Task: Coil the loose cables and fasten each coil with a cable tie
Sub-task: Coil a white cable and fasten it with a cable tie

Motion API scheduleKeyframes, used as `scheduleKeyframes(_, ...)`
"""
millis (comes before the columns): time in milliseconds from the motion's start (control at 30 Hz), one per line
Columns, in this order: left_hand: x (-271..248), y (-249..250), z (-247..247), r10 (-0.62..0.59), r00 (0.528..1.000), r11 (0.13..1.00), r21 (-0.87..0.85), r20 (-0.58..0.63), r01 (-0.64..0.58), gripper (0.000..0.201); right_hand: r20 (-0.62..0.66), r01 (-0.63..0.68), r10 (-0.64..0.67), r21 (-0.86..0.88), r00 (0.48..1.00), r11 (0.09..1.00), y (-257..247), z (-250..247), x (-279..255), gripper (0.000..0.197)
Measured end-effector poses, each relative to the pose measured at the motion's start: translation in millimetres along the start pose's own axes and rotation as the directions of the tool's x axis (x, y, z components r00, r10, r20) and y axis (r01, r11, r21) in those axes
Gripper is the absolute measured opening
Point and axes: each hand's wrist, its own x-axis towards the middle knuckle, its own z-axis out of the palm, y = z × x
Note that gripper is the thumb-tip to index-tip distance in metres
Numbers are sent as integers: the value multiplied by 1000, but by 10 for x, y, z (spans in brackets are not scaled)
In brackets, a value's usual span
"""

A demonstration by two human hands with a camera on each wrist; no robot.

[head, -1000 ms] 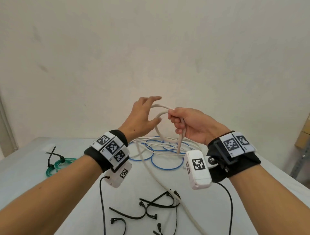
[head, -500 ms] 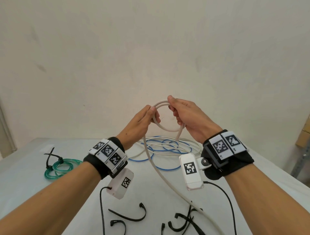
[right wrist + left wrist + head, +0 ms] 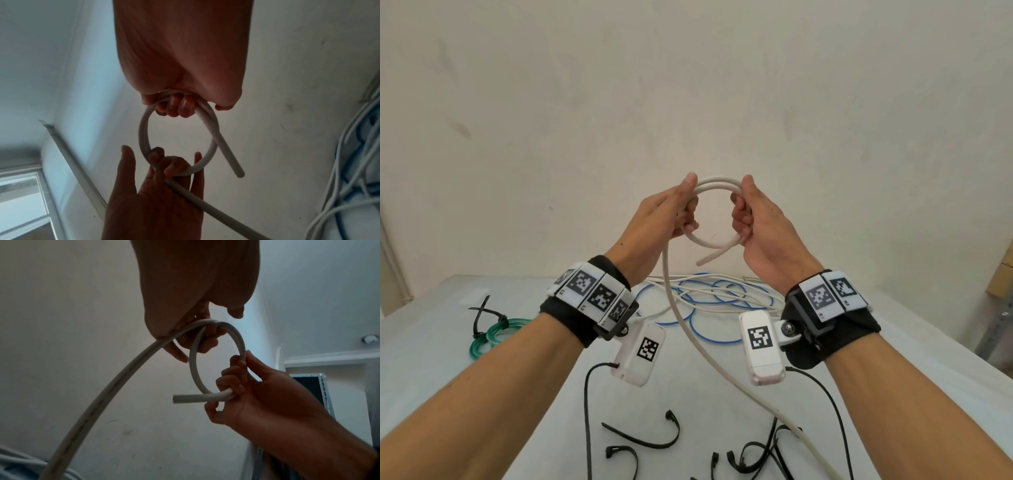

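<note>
A thick white cable (image 3: 717, 183) forms a small loop held up in the air in front of the wall. My left hand (image 3: 681, 209) grips the loop's left side, thumb on top. My right hand (image 3: 743, 212) grips its right side, fingers curled round two strands (image 3: 180, 104). The cable's cut end (image 3: 176, 400) sticks out below the right hand. The long tail (image 3: 709, 356) drops from the left hand to the table and runs off at the bottom right. Several black cable ties (image 3: 647, 442) lie on the near table.
A tangle of blue and thin white cables (image 3: 719, 298) lies on the white table (image 3: 431, 359) behind my wrists. A green coil fastened with a black tie (image 3: 493, 334) sits at the left. A metal rack (image 3: 996, 329) stands at the right edge.
Both hands have risen and moved apart, and the loop has closed into a full ring. The left hand, open a second ago, now grips the loop's left side.
</note>
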Motion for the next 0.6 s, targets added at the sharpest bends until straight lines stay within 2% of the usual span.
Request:
scheduleKeyframes(100,-1,45,32,-101,995,982,-158,4,101,55,-31,-17,23,189,999,982,-1,90,27,34)
scheduleKeyframes(300,-10,30,114,-156,984,918,-380,-89,111,57,-74,-46,78,365,994,930,90,186,56,34)
scheduleKeyframes(433,-45,-55,163,-183,978,889,-441,-102,120,55,-88,-92,133,367,987,925,138,139,72,45)
scheduleKeyframes(600,-60,-179,214,-231,960,826,-554,-157,108,48,-96,-112,157,363,983,925,212,142,40,47)
